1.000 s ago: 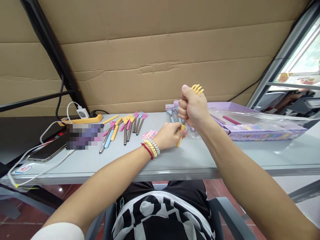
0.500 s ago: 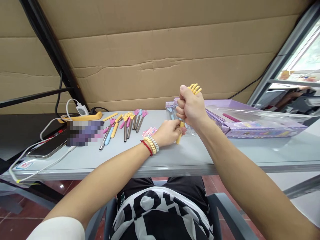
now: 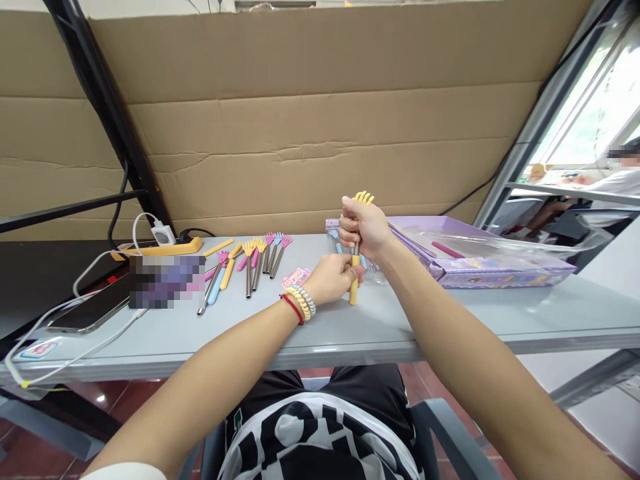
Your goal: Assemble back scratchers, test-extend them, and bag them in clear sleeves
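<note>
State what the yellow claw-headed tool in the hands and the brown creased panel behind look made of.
Yellow claw-headed tool: head and handle probably smooth plastic, evenly coloured; shaft likely polished metal, judging by its sheen. Brown creased panel: apparently matte cardboard, showing fold lines.

Yellow at both ends of held claw stick (image 3: pixel 354 291) | pink, blue, yellow on claw sticks (image 3: pixel 249 251) at left | purple, with print, on right box (image 3: pixel 500 277) | black-and-white pattern on near shirt (image 3: pixel 325 435)
</note>
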`<state>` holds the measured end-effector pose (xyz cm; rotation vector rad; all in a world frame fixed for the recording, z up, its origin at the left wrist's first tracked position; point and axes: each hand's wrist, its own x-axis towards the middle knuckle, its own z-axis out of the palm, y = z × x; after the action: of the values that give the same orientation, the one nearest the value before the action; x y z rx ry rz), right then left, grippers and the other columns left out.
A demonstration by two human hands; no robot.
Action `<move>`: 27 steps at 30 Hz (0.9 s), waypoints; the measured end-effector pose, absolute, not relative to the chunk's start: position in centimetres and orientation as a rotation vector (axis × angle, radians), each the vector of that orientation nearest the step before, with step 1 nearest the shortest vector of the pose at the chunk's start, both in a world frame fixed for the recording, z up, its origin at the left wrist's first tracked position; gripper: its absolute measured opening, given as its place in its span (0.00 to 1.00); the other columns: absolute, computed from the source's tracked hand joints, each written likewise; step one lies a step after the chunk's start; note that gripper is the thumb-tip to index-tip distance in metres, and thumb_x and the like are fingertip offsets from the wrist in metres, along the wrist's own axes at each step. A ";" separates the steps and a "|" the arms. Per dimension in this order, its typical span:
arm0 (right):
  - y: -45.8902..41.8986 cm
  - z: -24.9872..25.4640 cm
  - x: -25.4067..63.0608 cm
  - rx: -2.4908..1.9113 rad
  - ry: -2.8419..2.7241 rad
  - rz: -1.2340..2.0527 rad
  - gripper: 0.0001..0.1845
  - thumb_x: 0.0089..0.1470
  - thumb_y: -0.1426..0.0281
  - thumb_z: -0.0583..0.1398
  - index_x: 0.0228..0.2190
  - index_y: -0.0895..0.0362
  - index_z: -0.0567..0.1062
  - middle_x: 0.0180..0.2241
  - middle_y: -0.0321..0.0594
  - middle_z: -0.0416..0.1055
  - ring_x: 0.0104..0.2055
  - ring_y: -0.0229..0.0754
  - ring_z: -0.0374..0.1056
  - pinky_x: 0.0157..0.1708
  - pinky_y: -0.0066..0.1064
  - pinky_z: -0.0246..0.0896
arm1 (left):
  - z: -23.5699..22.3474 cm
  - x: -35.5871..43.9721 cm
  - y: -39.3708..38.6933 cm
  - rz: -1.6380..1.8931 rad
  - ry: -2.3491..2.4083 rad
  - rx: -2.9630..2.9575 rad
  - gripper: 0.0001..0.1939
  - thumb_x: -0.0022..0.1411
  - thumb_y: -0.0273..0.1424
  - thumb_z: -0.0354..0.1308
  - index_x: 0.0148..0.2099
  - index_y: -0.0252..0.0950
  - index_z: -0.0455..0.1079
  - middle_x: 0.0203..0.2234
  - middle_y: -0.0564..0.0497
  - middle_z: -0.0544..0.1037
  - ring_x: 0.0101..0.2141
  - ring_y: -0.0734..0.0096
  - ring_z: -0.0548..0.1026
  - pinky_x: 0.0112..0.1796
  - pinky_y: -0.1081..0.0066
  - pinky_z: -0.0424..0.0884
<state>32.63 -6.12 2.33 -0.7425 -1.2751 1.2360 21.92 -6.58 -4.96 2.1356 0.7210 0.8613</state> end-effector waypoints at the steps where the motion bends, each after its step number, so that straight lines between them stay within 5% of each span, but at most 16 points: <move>1: -5.9 2.4 32.9 -0.740 -1.314 1.229 0.24 0.45 0.56 0.62 0.19 0.54 0.53 0.10 0.24 0.46 0.11 0.28 0.44 0.11 0.24 0.45 | -4.9 22.0 -6.7 0.859 0.722 2.125 0.10 0.62 0.30 0.49 0.29 0.34 0.64 0.24 0.50 0.75 0.25 0.75 0.73 0.31 0.72 0.72; 7: -5.3 2.4 34.4 -0.734 -1.536 1.166 0.24 0.41 0.51 0.63 0.18 0.55 0.60 0.13 0.33 0.62 0.14 0.35 0.58 0.14 0.27 0.54 | -4.7 22.0 -7.1 0.859 0.719 2.073 0.09 0.62 0.31 0.50 0.29 0.34 0.63 0.24 0.50 0.75 0.26 0.74 0.74 0.31 0.72 0.72; 15: -5.8 1.7 34.6 -0.564 -1.236 1.253 0.21 0.42 0.54 0.64 0.21 0.55 0.62 0.14 0.30 0.61 0.18 0.34 0.61 0.18 0.26 0.58 | -4.7 22.0 -7.5 0.832 0.760 1.967 0.10 0.64 0.35 0.50 0.32 0.34 0.61 0.24 0.52 0.72 0.23 0.76 0.72 0.25 0.75 0.69; 21: -7.6 3.4 33.8 -0.681 -1.234 1.280 0.27 0.45 0.52 0.63 0.19 0.54 0.54 0.11 0.24 0.43 0.11 0.28 0.39 0.10 0.24 0.37 | -5.0 22.5 -7.9 0.791 0.593 1.741 0.11 0.64 0.37 0.52 0.35 0.35 0.59 0.26 0.50 0.73 0.26 0.74 0.74 0.30 0.70 0.73; 27: -8.5 3.3 32.4 -0.799 -1.258 1.119 0.30 0.46 0.46 0.61 0.19 0.53 0.51 0.11 0.24 0.37 0.12 0.26 0.33 0.11 0.25 0.29 | -4.7 22.5 -8.3 0.720 0.647 1.797 0.08 0.67 0.31 0.47 0.34 0.35 0.58 0.27 0.48 0.74 0.27 0.74 0.75 0.31 0.72 0.71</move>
<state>32.37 -8.48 3.26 -0.7987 -1.2578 1.1186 22.55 -8.29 -4.66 1.7971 0.6467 0.7198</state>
